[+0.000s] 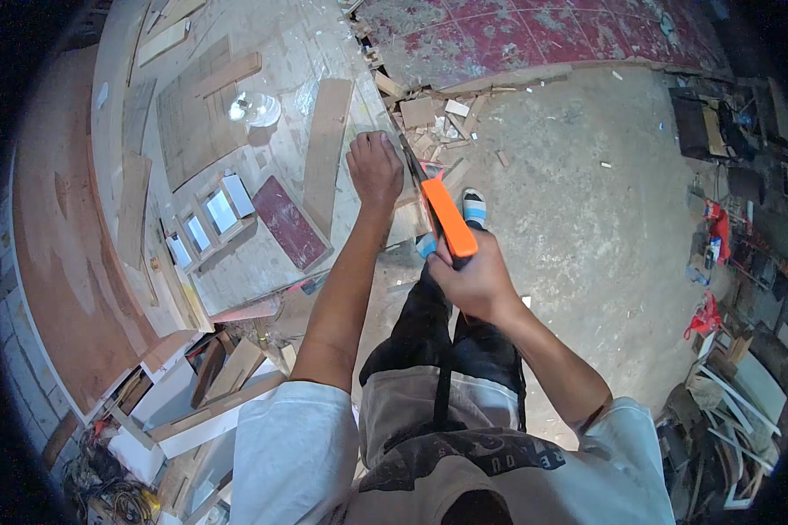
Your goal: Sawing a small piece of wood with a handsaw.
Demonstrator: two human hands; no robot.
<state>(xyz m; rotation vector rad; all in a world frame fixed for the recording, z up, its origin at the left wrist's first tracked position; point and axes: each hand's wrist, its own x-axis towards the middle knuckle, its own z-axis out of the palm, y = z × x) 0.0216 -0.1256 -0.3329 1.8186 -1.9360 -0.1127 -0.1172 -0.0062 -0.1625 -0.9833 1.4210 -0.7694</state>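
In my right hand (480, 278) is a handsaw (448, 217) with an orange and black handle. Its narrow dark blade points away from me along the right edge of a pale wooden workbench (280, 48). My left hand (375, 171) rests at that edge, just left of the blade, with its fingers curled down; what lies under them is hidden. Left of this hand, a long brown board (327, 131) lies on the bench. Nearer to me are a dark red board (291, 223) and a small wooden frame (212, 217) with bluish-white openings.
A clear round container (256, 109) stands on the bench. Offcuts (438, 118) litter the floor beyond the saw. Stacked scrap boards (223, 385) lie below the bench's near left corner. More scrap (740, 394) and red bags (705, 315) line the right side.
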